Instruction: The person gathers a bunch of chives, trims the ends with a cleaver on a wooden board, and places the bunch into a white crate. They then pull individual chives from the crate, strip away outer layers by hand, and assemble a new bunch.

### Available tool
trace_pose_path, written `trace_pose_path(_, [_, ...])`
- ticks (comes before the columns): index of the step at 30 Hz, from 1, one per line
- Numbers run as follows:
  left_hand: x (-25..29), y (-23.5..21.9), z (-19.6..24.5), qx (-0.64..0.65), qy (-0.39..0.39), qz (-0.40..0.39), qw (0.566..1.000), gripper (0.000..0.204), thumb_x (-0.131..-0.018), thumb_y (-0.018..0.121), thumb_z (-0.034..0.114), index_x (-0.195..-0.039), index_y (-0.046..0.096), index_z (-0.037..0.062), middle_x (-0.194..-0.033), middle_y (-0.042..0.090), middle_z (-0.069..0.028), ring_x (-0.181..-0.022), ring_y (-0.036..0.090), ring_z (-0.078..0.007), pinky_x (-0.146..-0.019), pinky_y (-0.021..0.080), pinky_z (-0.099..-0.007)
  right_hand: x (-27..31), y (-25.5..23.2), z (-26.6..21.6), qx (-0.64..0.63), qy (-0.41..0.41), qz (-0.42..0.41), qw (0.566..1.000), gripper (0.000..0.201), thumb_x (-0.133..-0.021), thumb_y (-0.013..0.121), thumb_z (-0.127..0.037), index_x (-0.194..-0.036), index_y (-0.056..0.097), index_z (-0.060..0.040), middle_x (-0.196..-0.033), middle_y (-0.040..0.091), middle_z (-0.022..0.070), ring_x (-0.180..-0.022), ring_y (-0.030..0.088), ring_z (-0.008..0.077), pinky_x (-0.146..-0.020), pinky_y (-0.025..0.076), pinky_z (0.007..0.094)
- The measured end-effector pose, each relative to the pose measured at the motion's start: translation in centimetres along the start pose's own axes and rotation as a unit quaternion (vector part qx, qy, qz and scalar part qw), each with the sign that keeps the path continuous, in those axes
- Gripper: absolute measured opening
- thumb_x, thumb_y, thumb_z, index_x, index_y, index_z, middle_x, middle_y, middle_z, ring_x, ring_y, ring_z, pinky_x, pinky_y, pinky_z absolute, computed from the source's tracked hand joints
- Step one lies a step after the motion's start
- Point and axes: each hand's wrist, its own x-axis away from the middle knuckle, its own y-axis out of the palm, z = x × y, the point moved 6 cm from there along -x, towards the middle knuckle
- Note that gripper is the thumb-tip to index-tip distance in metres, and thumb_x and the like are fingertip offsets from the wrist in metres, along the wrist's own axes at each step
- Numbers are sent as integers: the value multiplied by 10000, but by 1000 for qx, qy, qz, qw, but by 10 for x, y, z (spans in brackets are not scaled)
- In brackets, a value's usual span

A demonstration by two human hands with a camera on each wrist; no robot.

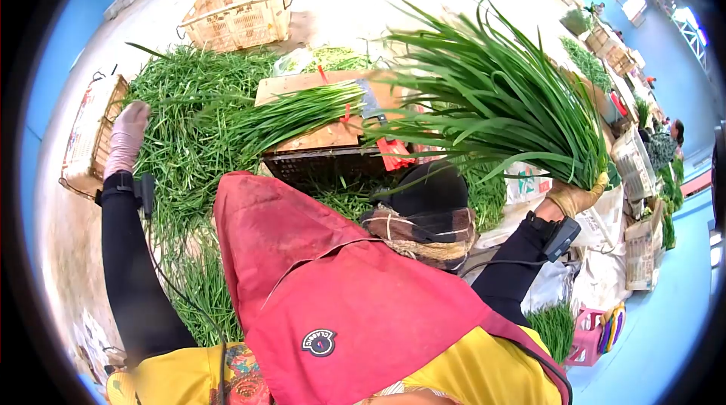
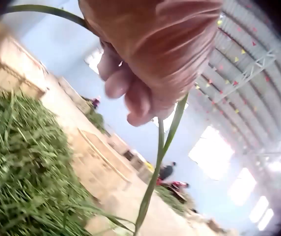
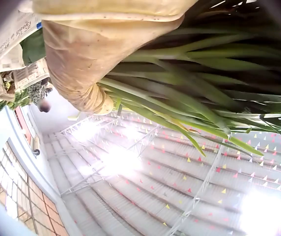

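The right hand (image 1: pixel 576 197), in a pale yellow glove, grips a large bunch of long green leaves (image 1: pixel 499 95) by its base, the leaves fanning up and left. In the right wrist view the gloved hand (image 3: pixel 84 59) has its fingers curled round the stalks (image 3: pixel 180 83). At the far left, over the edge of a heap of loose greens (image 1: pixel 189 102), is the left hand (image 1: pixel 130 129) in a thin pinkish glove. The left wrist view shows that hand (image 2: pixel 150 59) with fingers curled and a couple of long leaves (image 2: pixel 153 182) hanging from it.
A wooden board (image 1: pixel 325 136) on a dark crate holds a smaller bundle (image 1: pixel 318 106), a blade (image 1: pixel 370 99) and red ties (image 1: pixel 395 154). A plastic basket (image 1: pixel 238 15) stands beyond the heap, another basket (image 1: pixel 91 133) at the left. A pink stool (image 1: pixel 584 337) is at lower right.
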Motion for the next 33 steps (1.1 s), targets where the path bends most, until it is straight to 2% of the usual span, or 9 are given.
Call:
trace_pose_path(3, [-3,-29,1,-198,103,208,952,537,-915,589,343,-1366,476,73,-1389,486,-155,-1260,482,-282,-1037,407,-374,2,6,1,13,-15,-6,1000,478,-833,565,-439,-1123,650,-69,-1105,669,130,-973,644,332,-824,533,520])
trace_pose_path(8, [14,-57,213,227,115,-4,967,589,-967,466,456,-1449,378,130,-1517,333,-98,-1405,296,-213,-1154,239,-342,44,67,17,-18,42,-113,993,485,-900,534,-349,-1239,554,-3,-1212,604,191,-1056,609,346,-909,509,496])
trace_pose_path(12, [39,-60,365,210,510,-35,833,515,-1004,436,357,-1416,413,48,-1465,420,-85,-1363,365,-187,-1130,261,-292,78,113,50,-38,93,-236,966,553,-933,492,-326,-1383,430,-11,-1199,600,200,-1031,614,311,-929,493,468])
trace_pose_path(16, [69,-13,448,344,519,-248,742,543,-1004,424,404,-1397,433,30,-1447,441,-77,-1333,401,-176,-1131,269,-287,155,169,56,-56,183,-331,924,680,-851,604,-293,-1430,355,-37,-1101,583,161,-1015,570,291,-930,467,461])
trace_pose_path(18, [116,0,450,383,194,-573,698,520,-1007,436,325,-1448,356,63,-1470,392,-97,-1323,393,-182,-1116,302,-306,180,192,55,-152,191,-358,901,723,-845,618,-367,-1436,356,-44,-1074,529,62,-1016,512,205,-978,419,409])
trace_pose_path(21, [153,51,442,508,137,-611,591,545,-998,447,352,-1452,350,65,-1470,391,-98,-1312,402,-179,-1112,304,-306,191,215,43,-244,193,-465,829,699,-860,626,-352,-1425,356,-41,-1077,545,65,-1030,526,233,-990,405,452])
trace_pose_path(27, [178,150,400,678,72,-517,518,599,-981,468,404,-1460,339,69,-1469,390,-99,-1292,421,-174,-1106,308,-305,157,197,58,-134,143,-431,881,695,-841,617,-292,-1413,349,-2,-1037,556,104,-988,534,252,-934,426,452])
trace_pose_path(28, [176,164,391,695,83,-482,527,608,-978,472,413,-1461,337,70,-1469,390,-99,-1288,424,-173,-1105,308,-305,149,196,67,-188,188,-472,841,692,-834,613,-280,-1406,354,10,-1057,566,126,-1002,537,270,-901,463,448])
trace_pose_path(33, [157,197,335,689,233,-305,615,654,-964,490,457,-1467,327,73,-1468,389,-100,-1271,440,-169,-1100,311,-304,128,159,98,-23,179,-383,906,666,-827,622,-254,-1390,382,8,-1072,585,121,-960,575,252,-828,516,382])
